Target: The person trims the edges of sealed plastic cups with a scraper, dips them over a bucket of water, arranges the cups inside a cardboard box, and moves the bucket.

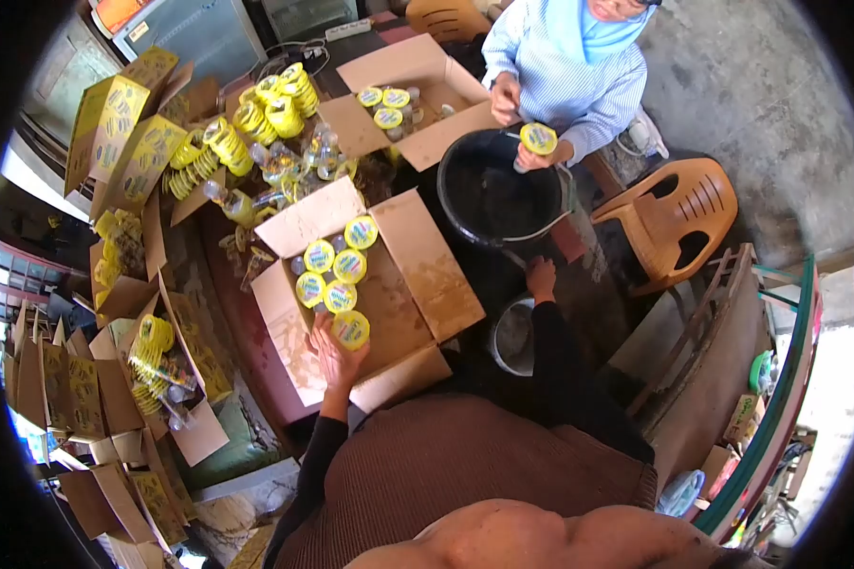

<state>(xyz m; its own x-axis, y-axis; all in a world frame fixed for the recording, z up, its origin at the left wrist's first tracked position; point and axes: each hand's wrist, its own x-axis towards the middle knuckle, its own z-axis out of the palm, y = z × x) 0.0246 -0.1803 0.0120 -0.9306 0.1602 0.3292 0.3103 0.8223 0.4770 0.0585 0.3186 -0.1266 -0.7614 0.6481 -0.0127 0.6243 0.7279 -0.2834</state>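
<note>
Your left hand [335, 356] covers the lower edge of the yellow-lidded jar [350, 329], so you cannot confirm the grip. The lid labels are too small to read. The black bucket [500, 194] interior is dark, contents indiscernible. Your right hand [541, 278] fingertips are indistinct against the dark desk.

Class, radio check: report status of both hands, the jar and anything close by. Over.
Left hand shut on yellow-lidded jar, setting it in open carton. Right hand open beside black bucket. Co-worker's hands hold another jar above bucket.
</note>
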